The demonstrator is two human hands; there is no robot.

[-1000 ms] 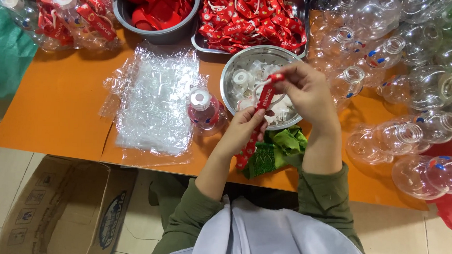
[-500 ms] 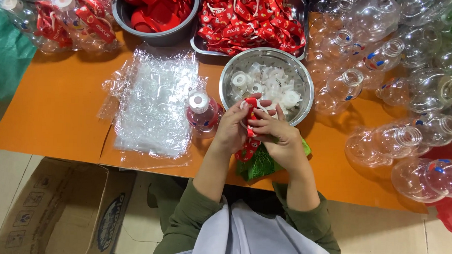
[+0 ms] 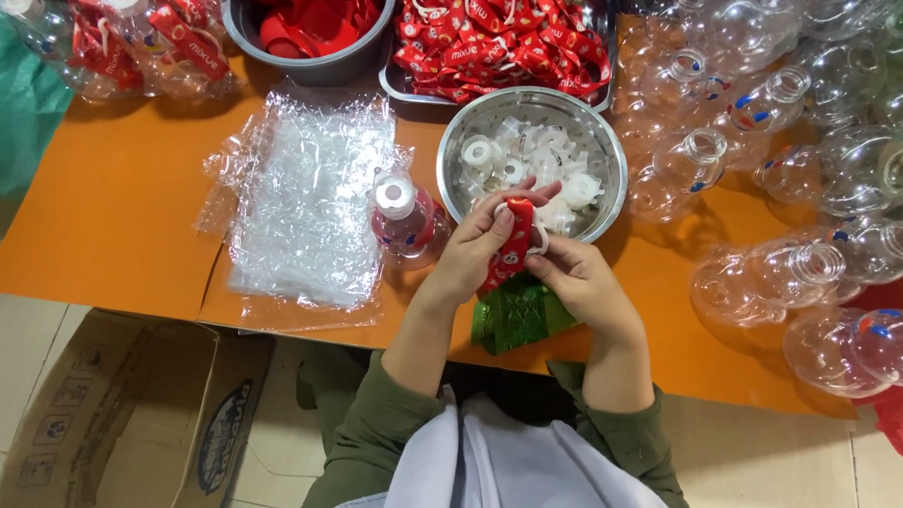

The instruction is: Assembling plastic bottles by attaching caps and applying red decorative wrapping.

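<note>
I see a red printed ribbon with a white cord loop held over the near edge of the orange desk, just in front of the steel bowl. Left hand has a closed grip on the ribbon, fingers curled, thumb on top. Right hand pinches its lower side and loop, grip narrow. Bowl holds white plastic rings. Small capped clear bottle stands just left of the hands; crinkled clear plastic bags beyond it. Green foil bundle lies under the wrists. Tray of red ribbons behind the bowl. Clear round bottles piled right. Cardboard box on floor, left.
</note>
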